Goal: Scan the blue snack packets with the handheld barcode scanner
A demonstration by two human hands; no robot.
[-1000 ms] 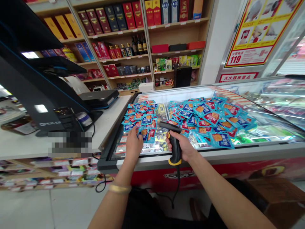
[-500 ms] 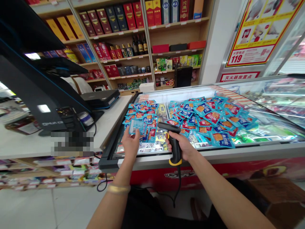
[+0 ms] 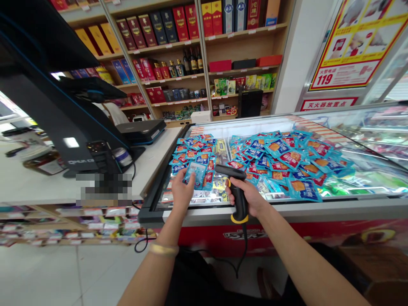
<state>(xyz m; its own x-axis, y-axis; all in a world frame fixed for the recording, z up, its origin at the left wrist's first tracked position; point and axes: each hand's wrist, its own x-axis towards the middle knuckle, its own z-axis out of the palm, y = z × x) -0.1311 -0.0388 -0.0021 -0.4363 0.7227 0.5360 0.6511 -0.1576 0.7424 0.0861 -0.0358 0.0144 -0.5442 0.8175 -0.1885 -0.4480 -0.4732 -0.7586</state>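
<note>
My left hand [image 3: 182, 189] pinches a light blue snack packet [image 3: 196, 174] by its left side, above a smaller heap of packets [image 3: 194, 146]. The packet's pale back faces up. My right hand [image 3: 247, 195] is wrapped round the handle of a black and yellow barcode scanner [image 3: 239, 202], whose head points left toward the held packet. A larger heap of blue and red packets [image 3: 280, 155] lies to the right on the glass top of a freezer [image 3: 270, 212].
On the left, a counter [image 3: 143, 178] bears a black checkout terminal [image 3: 76, 140] and a jar [image 3: 44, 161]. The scanner's cable [image 3: 245, 246] hangs down the freezer front. Shelves of boxes and bottles stand behind. A cardboard box [image 3: 372, 263] is at the lower right.
The packet in my left hand has turned more upright and now tilts differently. The scanner stays in my right hand. The whole view has shifted slightly, with things appearing farther right.
</note>
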